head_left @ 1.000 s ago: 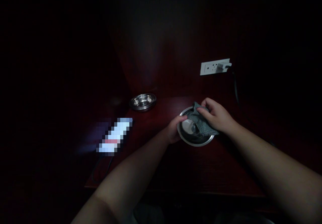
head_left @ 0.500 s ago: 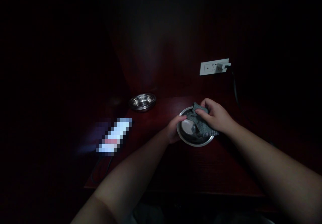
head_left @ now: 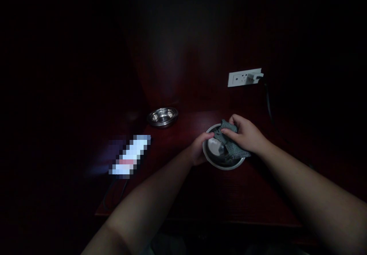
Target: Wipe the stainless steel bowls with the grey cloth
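Left hand (head_left: 199, 148) closing around left rim of metal bowl (head_left: 215, 148), thumb overlapping edge. Right hand (head_left: 248, 134) pinching grey cloth (head_left: 234, 146) over right rim. Bowl sitting between hands, over surface (head_left: 190, 123); probably handling light, stiff, slippery; rim offering best hold. Cloth likely yielding softly. Cloth hiding right rim; darkness obscuring underside, any surface contact.

1. The head view looks forward and down from above.
2. It faces a tabletop (head_left: 183, 142) and the wall (head_left: 186, 75) behind it.
3. It sits near, left hand (head_left: 198, 148) and right hand (head_left: 248, 134) both in frame.
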Demonstrator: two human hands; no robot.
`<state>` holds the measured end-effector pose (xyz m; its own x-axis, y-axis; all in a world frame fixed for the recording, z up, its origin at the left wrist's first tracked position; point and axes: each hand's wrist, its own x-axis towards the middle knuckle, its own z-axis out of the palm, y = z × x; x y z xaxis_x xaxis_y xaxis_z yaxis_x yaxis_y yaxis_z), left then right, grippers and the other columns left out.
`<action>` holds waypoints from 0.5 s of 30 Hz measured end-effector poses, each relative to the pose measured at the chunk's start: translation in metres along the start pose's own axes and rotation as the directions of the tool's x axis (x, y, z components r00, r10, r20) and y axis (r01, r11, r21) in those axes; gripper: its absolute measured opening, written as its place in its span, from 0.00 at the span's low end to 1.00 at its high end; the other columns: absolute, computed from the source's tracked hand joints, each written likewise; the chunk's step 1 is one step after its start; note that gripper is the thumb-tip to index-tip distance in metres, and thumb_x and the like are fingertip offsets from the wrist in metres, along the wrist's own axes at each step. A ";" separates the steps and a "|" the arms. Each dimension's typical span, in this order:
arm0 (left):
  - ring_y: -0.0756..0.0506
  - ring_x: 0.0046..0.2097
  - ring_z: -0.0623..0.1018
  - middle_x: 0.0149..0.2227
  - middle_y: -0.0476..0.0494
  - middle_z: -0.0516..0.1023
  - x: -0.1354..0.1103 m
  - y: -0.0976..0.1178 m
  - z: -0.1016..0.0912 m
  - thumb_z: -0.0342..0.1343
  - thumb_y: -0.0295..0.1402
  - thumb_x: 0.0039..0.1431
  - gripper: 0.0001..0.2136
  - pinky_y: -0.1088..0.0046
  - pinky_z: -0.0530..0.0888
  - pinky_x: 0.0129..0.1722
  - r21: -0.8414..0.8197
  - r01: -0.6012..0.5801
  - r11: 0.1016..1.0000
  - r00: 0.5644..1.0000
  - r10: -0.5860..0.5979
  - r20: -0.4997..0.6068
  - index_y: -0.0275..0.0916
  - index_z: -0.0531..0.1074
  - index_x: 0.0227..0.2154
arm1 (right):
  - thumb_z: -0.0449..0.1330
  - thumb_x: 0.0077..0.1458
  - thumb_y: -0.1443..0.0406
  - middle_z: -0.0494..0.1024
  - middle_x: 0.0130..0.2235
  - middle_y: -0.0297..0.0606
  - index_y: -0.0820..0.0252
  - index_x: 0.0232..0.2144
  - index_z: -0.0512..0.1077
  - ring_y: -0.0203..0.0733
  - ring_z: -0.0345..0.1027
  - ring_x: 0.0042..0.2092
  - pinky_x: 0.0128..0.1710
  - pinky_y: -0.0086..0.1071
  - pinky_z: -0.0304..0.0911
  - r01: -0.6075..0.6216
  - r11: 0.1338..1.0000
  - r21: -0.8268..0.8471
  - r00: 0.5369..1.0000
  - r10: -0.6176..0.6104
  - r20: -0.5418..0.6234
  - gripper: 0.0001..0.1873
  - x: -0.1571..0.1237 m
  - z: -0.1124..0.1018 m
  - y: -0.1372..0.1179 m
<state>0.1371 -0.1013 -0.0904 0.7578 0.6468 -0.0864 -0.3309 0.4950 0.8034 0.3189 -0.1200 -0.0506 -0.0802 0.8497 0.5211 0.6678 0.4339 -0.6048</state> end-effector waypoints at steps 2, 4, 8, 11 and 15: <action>0.36 0.49 0.77 0.40 0.36 0.81 0.001 -0.001 -0.002 0.54 0.46 0.52 0.23 0.59 0.65 0.54 -0.003 0.013 1.000 1.000 -0.013 0.021 0.32 0.73 0.44 | 0.61 0.49 0.56 0.62 0.23 0.29 0.54 0.24 0.56 0.37 0.56 0.26 0.26 0.31 0.52 -0.014 1.000 -0.026 1.000 0.014 -0.004 0.17 0.000 0.000 -0.001; 0.36 0.48 0.77 0.39 0.36 0.81 0.002 -0.003 -0.003 0.54 0.48 0.51 0.24 0.59 0.65 0.54 0.000 0.027 1.000 0.999 -0.027 0.024 0.33 0.74 0.44 | 0.62 0.48 0.56 0.62 0.23 0.29 0.54 0.23 0.56 0.37 0.56 0.26 0.25 0.31 0.52 -0.028 0.999 -0.041 1.000 0.028 -0.001 0.18 0.000 0.001 -0.001; 0.38 0.46 0.78 0.38 0.38 0.81 0.005 -0.005 -0.006 0.53 0.51 0.53 0.25 0.60 0.66 0.52 0.019 0.060 0.998 0.998 -0.060 -0.028 0.34 0.75 0.43 | 0.64 0.46 0.55 0.64 0.22 0.29 0.53 0.23 0.56 0.38 0.58 0.25 0.25 0.32 0.52 -0.052 0.995 -0.081 0.998 0.053 0.016 0.19 0.000 0.002 0.001; 0.38 0.44 0.79 0.39 0.38 0.81 0.007 -0.007 -0.007 0.51 0.54 0.55 0.27 0.59 0.67 0.52 0.009 0.052 0.999 0.999 -0.052 -0.008 0.36 0.74 0.45 | 0.64 0.45 0.55 0.66 0.23 0.30 0.53 0.22 0.58 0.38 0.60 0.25 0.25 0.32 0.53 -0.055 0.993 -0.108 0.998 0.057 0.016 0.18 0.000 0.003 0.002; 0.37 0.46 0.78 0.40 0.36 0.81 0.009 -0.008 -0.009 0.47 0.60 0.55 0.32 0.57 0.66 0.52 -0.005 0.048 0.999 0.998 -0.048 0.043 0.36 0.74 0.46 | 0.64 0.45 0.55 0.66 0.23 0.30 0.54 0.22 0.58 0.38 0.60 0.25 0.24 0.32 0.53 -0.083 0.990 -0.113 0.996 0.084 0.009 0.18 0.000 0.004 0.003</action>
<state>0.1419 -0.0942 -0.1031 0.7962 0.5968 -0.0995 -0.2965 0.5283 0.7956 0.3179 -0.1177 -0.0546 -0.0305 0.8860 0.4626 0.7515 0.3255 -0.5738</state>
